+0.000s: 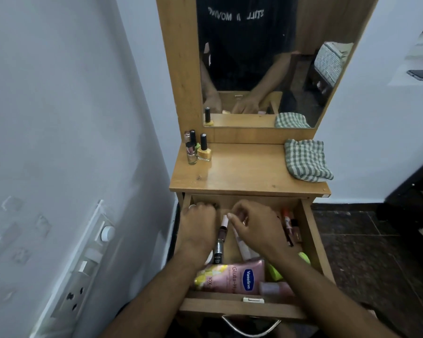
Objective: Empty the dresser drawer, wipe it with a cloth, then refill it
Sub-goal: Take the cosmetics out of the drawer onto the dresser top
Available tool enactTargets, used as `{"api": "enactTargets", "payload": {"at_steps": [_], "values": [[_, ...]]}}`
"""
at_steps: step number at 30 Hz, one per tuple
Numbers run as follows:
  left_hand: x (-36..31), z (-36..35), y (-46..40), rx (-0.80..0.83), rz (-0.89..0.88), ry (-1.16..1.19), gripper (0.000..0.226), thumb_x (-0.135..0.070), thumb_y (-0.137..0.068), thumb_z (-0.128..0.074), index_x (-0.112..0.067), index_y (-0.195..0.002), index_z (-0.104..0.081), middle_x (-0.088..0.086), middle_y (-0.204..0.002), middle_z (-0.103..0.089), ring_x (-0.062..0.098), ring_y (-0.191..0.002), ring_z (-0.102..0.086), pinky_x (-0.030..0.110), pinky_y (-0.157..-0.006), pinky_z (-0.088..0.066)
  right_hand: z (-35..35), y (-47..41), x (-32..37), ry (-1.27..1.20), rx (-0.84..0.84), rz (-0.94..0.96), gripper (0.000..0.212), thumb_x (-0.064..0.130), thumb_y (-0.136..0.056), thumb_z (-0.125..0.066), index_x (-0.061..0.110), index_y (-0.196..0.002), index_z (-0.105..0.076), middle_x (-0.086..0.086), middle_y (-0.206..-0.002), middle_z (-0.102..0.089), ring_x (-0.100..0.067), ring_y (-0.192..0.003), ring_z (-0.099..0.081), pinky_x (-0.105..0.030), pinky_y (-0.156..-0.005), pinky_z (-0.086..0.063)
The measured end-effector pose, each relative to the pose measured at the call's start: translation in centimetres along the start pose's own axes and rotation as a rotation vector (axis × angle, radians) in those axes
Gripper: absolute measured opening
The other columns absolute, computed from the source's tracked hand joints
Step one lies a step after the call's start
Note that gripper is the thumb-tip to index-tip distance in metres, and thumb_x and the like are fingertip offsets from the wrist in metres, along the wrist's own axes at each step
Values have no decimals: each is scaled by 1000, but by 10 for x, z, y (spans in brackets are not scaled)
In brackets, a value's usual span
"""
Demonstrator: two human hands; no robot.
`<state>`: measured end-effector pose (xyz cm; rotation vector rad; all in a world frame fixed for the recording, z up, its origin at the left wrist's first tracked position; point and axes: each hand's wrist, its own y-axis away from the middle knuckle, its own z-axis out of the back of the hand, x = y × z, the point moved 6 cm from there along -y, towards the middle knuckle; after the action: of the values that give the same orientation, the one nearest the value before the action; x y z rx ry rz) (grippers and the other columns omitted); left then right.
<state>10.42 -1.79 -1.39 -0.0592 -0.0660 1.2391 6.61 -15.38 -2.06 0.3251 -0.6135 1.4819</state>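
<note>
Head view looks down on a wooden dresser whose drawer [313, 242] is pulled out toward the person and still crowded with cosmetics. The left hand [200, 225] reaches into the far left corner with fingers curled over something small; what it holds is hidden, so I cannot tell the grasp. The right hand [257, 228] sits mid-drawer, thumb and fingers pinching a slim pale-capped tube [224, 222]. A pink lotion bottle [239, 276] lies across the near end, and lipsticks [289, 225] line the right wall. On the desk [242, 172] above, a few nail polish bottles [197, 148] stand at the far left and the checked cloth [305, 159] waits folded at the far right. Emptying looks only just begun. To do it well, lift the small pieces straight up without dragging neighbours, stand them beside the polishes, keep the cloth's corner free, and leave the bulky lotion for last, since the top has limited room.
</note>
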Motion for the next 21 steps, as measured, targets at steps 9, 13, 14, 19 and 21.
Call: {"api": "enactTargets", "payload": {"at_steps": [9, 13, 14, 19, 21], "values": [[42, 25, 4, -178, 191, 779, 13, -29, -80, -79, -27, -88, -69, -14, -74, -68, 10, -72, -67, 30, -64, -52, -43, 6, 0, 263, 258, 106, 31, 40, -101, -50, 29, -128, -58, -5, -124, -59, -26, -107, -62, -41, -84, -54], [79, 70, -13, -395, 298, 957, 20, -24, -78, -85, -25, -89, -69, -16, -77, -67, 6, -73, -64, 18, -64, -46, -58, 7, 6, 359, 281, 161, 28, 31, -101, -50, 24, -124, -63, -10, -125, -52, -32, -106, -60, -43, -75, -56], [85, 77, -19, -436, 310, 943, 20, -24, -78, -85, -24, -89, -69, -15, -76, -66, 9, -72, -64, 17, -63, -44, -59, 7, 6, 368, 279, 159, 27, 30, -100, -51, 22, -122, -64, -11, -122, -54, -32, -105, -61, -43, -74, -56], [92, 72, -50, -449, 341, 952, 20, -23, -78, -86, -19, -93, -72, -6, -81, -70, 14, -75, -65, 15, -63, -44, -59, 6, 7, 394, 292, 167, 32, 37, -104, -46, 16, -123, -62, -11, -123, -59, -29, -103, -62, -41, -76, -56], [91, 68, -60, -452, 349, 935, 23, -22, -79, -85, -15, -97, -73, -4, -84, -70, 13, -75, -64, 11, -62, -42, -58, 5, 8, 365, 299, 151, 34, 39, -104, -45, 17, -124, -60, -11, -125, -59, -30, -107, -61, -41, -78, -54]]}}
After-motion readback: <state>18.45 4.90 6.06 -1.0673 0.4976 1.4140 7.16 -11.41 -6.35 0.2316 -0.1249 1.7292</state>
